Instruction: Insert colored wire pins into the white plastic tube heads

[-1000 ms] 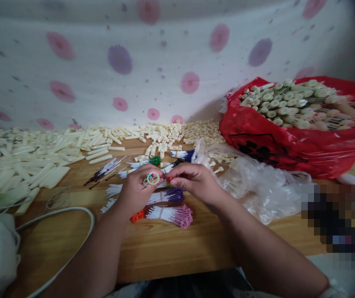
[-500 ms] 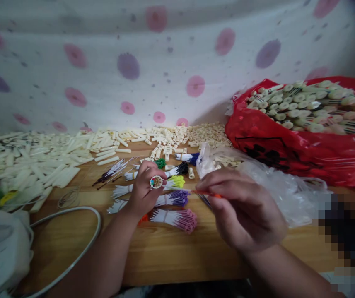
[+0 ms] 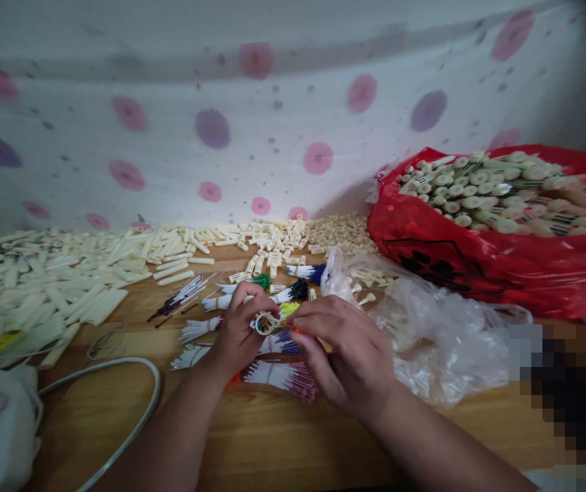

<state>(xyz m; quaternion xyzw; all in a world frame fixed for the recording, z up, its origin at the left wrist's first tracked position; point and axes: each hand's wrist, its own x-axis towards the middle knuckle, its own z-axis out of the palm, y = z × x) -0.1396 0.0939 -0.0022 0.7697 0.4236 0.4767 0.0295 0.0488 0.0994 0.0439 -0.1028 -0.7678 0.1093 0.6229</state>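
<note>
- Here's the left hand [image 3: 238, 336], fingers curled snugly round a cream round-mouthed piece [image 3: 264, 323], its open end facing the camera, up above the tabletop [image 3: 272, 444].
- And the right hand [image 3: 349, 355], thumb and fingertips pinched narrow on a thin orange piece [image 3: 294, 329], right beside that mouth! Whether its far end is inside, I can't tell.
- Danger one: a slight angle error could catch the orange piece on the rim and bend it.
- Danger two: a loose left grip might let the cream piece roll, spilling whatever's inside.
- And a fumble could drop the orange piece among the purple bundle [image 3: 281, 344] and pink bundle [image 3: 285, 378] just below.
</note>
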